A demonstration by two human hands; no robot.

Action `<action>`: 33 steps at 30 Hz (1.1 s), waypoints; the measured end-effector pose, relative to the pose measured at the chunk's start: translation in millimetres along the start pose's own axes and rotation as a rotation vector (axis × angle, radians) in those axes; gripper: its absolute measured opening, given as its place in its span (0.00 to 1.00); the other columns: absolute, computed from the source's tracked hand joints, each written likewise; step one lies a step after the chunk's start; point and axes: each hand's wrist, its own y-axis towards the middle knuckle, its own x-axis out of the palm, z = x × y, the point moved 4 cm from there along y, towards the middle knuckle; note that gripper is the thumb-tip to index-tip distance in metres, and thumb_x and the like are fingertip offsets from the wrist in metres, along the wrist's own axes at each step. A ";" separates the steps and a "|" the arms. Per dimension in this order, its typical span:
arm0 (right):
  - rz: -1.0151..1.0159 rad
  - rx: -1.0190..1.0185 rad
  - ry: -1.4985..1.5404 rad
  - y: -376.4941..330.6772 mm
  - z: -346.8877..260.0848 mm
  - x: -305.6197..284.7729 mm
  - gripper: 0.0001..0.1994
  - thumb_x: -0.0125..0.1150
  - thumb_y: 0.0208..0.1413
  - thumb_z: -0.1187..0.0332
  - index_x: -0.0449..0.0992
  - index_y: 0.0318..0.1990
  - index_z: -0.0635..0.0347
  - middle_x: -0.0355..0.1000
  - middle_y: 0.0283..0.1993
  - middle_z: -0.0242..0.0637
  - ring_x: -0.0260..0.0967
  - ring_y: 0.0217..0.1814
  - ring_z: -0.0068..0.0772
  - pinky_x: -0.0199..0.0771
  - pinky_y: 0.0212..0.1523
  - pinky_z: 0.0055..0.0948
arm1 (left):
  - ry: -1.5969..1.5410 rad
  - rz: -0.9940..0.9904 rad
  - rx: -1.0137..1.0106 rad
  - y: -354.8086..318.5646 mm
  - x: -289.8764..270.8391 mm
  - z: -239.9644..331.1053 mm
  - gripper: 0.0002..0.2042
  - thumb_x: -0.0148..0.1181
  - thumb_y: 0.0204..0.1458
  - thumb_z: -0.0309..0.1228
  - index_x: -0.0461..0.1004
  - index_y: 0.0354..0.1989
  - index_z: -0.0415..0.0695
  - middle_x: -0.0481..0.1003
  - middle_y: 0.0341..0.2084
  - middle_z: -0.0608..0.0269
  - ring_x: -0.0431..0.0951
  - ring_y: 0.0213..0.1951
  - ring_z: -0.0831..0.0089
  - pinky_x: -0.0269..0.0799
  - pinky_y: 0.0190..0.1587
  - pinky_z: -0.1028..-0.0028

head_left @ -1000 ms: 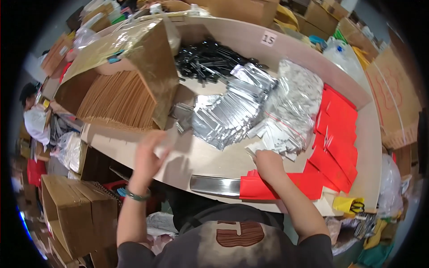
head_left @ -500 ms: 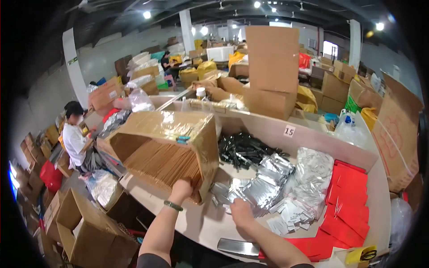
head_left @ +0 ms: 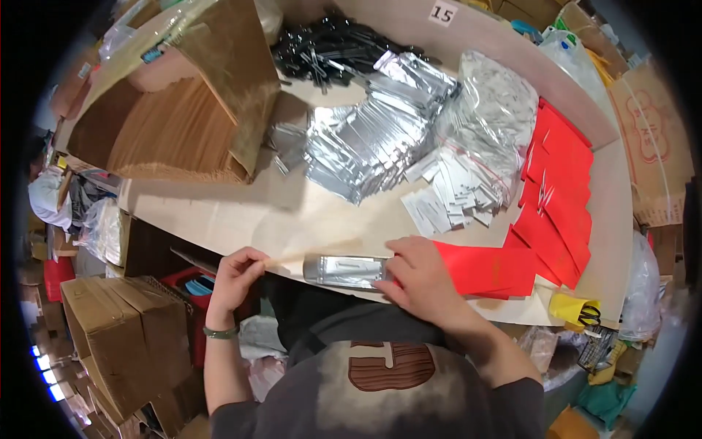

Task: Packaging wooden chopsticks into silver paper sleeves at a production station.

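The pale surface (head_left: 219, 208) spans the frame, its near edge crossing the lower middle. The biggest thing on it is the carton (head_left: 241, 73), upper left, tipped with its opening toward the lower left and packed with brown strips (head_left: 172, 128). Foil packets (head_left: 380, 132) spread across the upper middle; red sleeves (head_left: 559, 190) overlap at the right, one reaching left to the right hand (head_left: 423, 276). Between packets and sleeves sits a clear bag (head_left: 493, 88), with a heap of black pieces (head_left: 329, 55) at the top and white cards (head_left: 450, 194) below the bag.

The right hand bends over the right end of the metal tray (head_left: 313, 271), low centre; whether its fingers grip anything I cannot tell. The left hand (head_left: 235, 282), left of the tray, pinches a single strip (head_left: 289, 262) between its fingers, blurred and pointing right. One foil packet (head_left: 351, 268) lies in the tray.
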 end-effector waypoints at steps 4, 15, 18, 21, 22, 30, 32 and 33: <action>-0.188 -0.045 -0.068 -30.7 7.2 5.1 0.19 0.72 0.42 0.66 0.71 0.38 0.66 0.64 0.58 0.57 0.62 0.60 0.61 0.65 0.58 0.49 | 0.303 -0.022 0.009 -4.2 49.6 -2.2 0.04 0.61 0.52 0.18 0.77 0.36 0.35 0.78 0.31 0.62 0.78 0.37 0.76 0.74 0.40 0.75; -0.129 0.062 -0.164 -13.5 -1.1 17.0 0.22 0.70 0.41 0.66 0.71 0.45 0.65 0.67 0.54 0.54 0.65 0.55 0.56 0.66 0.56 0.46 | 0.300 -0.152 0.158 -0.5 185.5 43.1 0.21 0.66 0.47 0.26 0.72 0.52 0.40 0.71 0.50 0.47 0.73 0.49 0.54 0.71 0.51 0.62; -0.050 0.042 -0.081 -10.3 3.8 -3.1 0.21 0.69 0.43 0.66 0.72 0.46 0.57 0.68 0.45 0.48 0.67 0.46 0.51 0.69 0.46 0.44 | 0.535 -0.117 0.515 -8.0 182.5 81.6 0.36 0.69 0.44 0.32 0.61 0.63 0.40 0.64 0.58 0.47 0.67 0.56 0.51 0.63 0.60 0.62; -0.206 -0.168 0.004 -12.0 0.0 -13.3 0.16 0.69 0.44 0.65 0.74 0.41 0.53 0.69 0.44 0.46 0.68 0.42 0.49 0.71 0.40 0.43 | 1.164 -0.287 0.702 13.4 164.7 70.5 0.32 0.74 0.33 0.37 0.70 0.50 0.42 0.72 0.40 0.54 0.73 0.45 0.54 0.68 0.50 0.60; -0.259 -0.189 -0.012 -13.1 9.6 -25.8 0.13 0.70 0.44 0.63 0.75 0.35 0.54 0.69 0.40 0.44 0.69 0.37 0.47 0.71 0.35 0.42 | 1.137 -0.297 0.601 20.5 162.6 69.9 0.26 0.72 0.33 0.33 0.71 0.44 0.42 0.73 0.36 0.53 0.74 0.41 0.53 0.70 0.45 0.60; -0.458 0.153 -0.156 -76.5 61.2 -95.1 0.30 0.77 0.37 0.57 0.71 0.45 0.65 0.59 0.64 0.56 0.56 0.69 0.56 0.57 0.69 0.44 | 0.403 -0.544 0.334 9.3 189.9 61.5 0.18 0.68 0.40 0.29 0.70 0.40 0.40 0.73 0.41 0.47 0.76 0.35 0.46 0.72 0.40 0.60; -0.490 -0.008 -0.210 -69.3 69.8 -40.8 0.28 0.70 0.36 0.57 0.71 0.43 0.66 0.62 0.59 0.57 0.61 0.62 0.60 0.64 0.60 0.49 | 0.309 -0.692 0.531 -7.5 244.4 76.9 0.20 0.68 0.40 0.28 0.70 0.43 0.40 0.68 0.50 0.44 0.76 0.37 0.46 0.72 0.43 0.60; -0.256 -0.003 -0.097 -53.7 59.6 -35.8 0.28 0.68 0.35 0.56 0.71 0.43 0.67 0.65 0.55 0.56 0.63 0.57 0.60 0.66 0.55 0.48 | 0.292 -0.720 0.532 -16.1 256.2 83.9 0.22 0.68 0.40 0.29 0.70 0.45 0.40 0.65 0.54 0.44 0.76 0.37 0.46 0.72 0.45 0.60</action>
